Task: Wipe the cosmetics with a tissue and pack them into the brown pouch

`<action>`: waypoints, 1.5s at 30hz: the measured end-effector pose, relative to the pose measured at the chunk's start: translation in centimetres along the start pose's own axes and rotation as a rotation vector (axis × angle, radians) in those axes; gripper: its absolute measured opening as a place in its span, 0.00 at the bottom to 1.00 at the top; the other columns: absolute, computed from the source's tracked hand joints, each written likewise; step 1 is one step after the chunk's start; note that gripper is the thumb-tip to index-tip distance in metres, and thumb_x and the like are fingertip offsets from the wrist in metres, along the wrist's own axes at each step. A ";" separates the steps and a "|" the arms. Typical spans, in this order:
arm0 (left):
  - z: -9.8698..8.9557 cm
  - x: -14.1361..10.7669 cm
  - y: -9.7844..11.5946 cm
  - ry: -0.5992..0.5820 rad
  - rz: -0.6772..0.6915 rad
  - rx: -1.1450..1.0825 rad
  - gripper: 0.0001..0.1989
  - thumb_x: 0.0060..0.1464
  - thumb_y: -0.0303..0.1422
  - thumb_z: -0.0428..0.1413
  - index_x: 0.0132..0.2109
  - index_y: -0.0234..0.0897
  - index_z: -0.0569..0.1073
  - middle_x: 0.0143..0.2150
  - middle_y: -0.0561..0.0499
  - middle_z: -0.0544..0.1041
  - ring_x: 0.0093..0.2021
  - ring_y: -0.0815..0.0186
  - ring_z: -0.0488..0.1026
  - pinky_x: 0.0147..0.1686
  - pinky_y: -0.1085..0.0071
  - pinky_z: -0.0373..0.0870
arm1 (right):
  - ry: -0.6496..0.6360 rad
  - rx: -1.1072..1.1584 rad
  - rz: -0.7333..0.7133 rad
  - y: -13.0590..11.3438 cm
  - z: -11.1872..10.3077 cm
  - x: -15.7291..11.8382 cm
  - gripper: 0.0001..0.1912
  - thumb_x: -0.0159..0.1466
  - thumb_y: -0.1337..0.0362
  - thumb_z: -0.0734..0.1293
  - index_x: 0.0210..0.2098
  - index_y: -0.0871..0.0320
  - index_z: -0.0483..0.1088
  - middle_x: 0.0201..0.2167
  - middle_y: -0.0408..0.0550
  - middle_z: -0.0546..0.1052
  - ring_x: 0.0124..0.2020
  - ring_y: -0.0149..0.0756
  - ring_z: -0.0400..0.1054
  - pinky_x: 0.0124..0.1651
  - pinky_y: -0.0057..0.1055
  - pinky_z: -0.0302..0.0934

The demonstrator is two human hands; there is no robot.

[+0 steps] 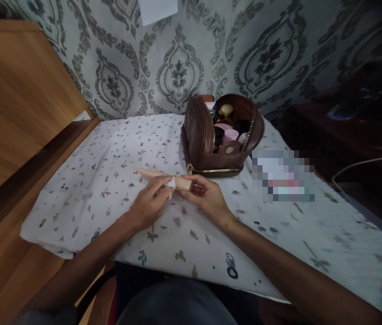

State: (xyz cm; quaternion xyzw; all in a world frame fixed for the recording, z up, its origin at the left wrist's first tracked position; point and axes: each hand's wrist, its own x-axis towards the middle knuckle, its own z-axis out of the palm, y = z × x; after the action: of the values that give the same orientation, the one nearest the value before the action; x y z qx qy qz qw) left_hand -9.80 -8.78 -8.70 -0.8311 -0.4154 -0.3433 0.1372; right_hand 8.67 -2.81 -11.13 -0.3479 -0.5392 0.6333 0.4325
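A beige cosmetic squeeze tube [183, 184] is held between my two hands, just above the cloth and in front of the brown bag. Its flat, crimped end points to the left and its cap end to the right. My left hand [150, 202] is closed round the middle of the tube, with a small white tissue [171, 184] pressed against it under the fingers. The thumb and fingers of my right hand [208, 198] pinch the cap end. Part of the tube is hidden behind the left fingers.
An open brown cosmetic bag [218, 161] with gold zips stands by the wall, filled with several bottles and jars. Right of it lies a blurred-out flat item [282, 176]. A patterned white cloth [109, 149] covers the table. A wooden panel [18, 99] rises on the left.
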 end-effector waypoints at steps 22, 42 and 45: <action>-0.7 0.7 -2.3 -0.078 -0.118 0.005 0.13 0.62 0.20 0.44 0.45 0.36 0.71 0.53 0.40 0.74 0.55 0.60 0.72 0.53 0.62 0.73 | 0.008 -0.099 -0.080 0.6 0.0 -0.2 0.23 0.50 0.55 0.78 0.43 0.55 0.75 0.43 0.49 0.80 0.39 0.38 0.76 0.45 0.37 0.72; 0.8 0.6 -1.1 -0.050 -0.050 -0.094 0.13 0.63 0.22 0.45 0.47 0.37 0.72 0.54 0.40 0.73 0.56 0.60 0.71 0.54 0.62 0.72 | 0.037 -0.177 -0.049 0.2 -0.2 0.2 0.28 0.52 0.42 0.75 0.39 0.58 0.74 0.26 0.46 0.78 0.27 0.38 0.73 0.27 0.31 0.67; 0.8 0.0 -3.1 -0.085 -0.092 -0.033 0.13 0.63 0.22 0.45 0.45 0.37 0.72 0.54 0.40 0.73 0.56 0.59 0.71 0.54 0.60 0.73 | 0.038 -0.198 -0.051 0.1 -0.3 0.2 0.27 0.53 0.42 0.75 0.39 0.58 0.74 0.24 0.45 0.77 0.26 0.37 0.73 0.26 0.31 0.65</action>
State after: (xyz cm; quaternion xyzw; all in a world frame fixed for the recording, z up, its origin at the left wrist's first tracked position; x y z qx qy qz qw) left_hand -11.80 -6.44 -9.47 -0.8271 -0.4528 -0.3208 0.0897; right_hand 8.82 -2.54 -11.23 -0.3871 -0.5997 0.5590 0.4218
